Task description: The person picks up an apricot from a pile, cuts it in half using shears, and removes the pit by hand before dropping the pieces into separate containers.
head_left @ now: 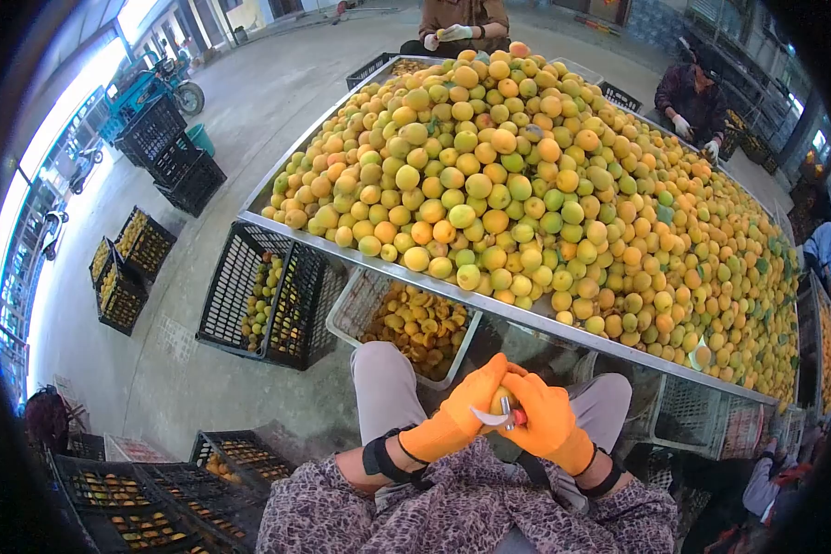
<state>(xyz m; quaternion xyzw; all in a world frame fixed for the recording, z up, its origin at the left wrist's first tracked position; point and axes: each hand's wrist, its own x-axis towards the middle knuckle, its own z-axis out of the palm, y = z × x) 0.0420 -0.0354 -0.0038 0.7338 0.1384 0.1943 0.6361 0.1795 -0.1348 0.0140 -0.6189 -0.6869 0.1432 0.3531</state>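
The long sheet-metal counter (277,224) carries a heap of round, smooth yellow-green apricots (526,185). Over my lap, my orange rubber-gloved left hand (457,415) curls its fingers round one apricot (500,401). My right hand (552,417) pinches a small red-handled knife (503,420), its curved steel blade lying level with the tip pointing left.

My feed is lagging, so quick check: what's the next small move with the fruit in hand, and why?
Probably draw the knife around the apricot. The left hand grips the fruit, the right hand holds the blade against its lower side, and the white crate below seems to hold cut pieces.
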